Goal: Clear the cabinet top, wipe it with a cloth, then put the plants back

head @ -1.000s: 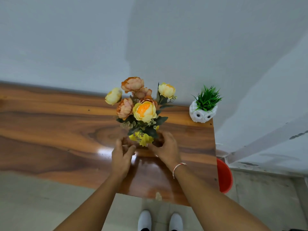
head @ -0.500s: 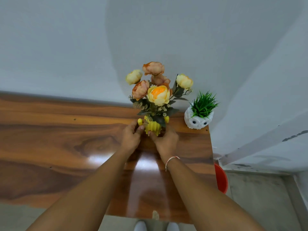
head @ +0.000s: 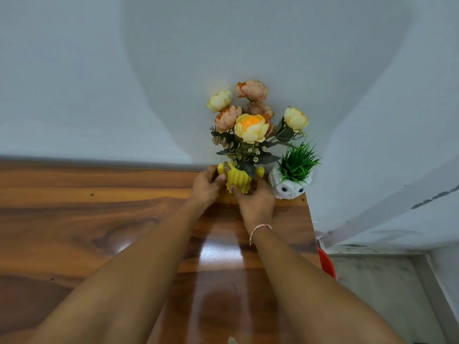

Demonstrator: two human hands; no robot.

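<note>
A ribbed yellow vase (head: 238,180) with a bunch of peach and yellow flowers (head: 251,127) stands at the back of the glossy wooden cabinet top (head: 99,219), close to the wall. My left hand (head: 206,185) grips its left side and my right hand (head: 253,200) grips its front and right side. Just to the right, at the back right corner, sits a white owl pot (head: 288,186) with green grass (head: 298,160). No cloth is in view.
The grey wall (head: 124,83) runs right behind the cabinet. The cabinet's right edge (head: 313,234) drops to a concrete floor (head: 377,294), where a red bucket (head: 327,265) shows partly.
Both hands have carried the flower vase from the middle of the cabinet top back and to the right, up against the wall beside the owl pot.
</note>
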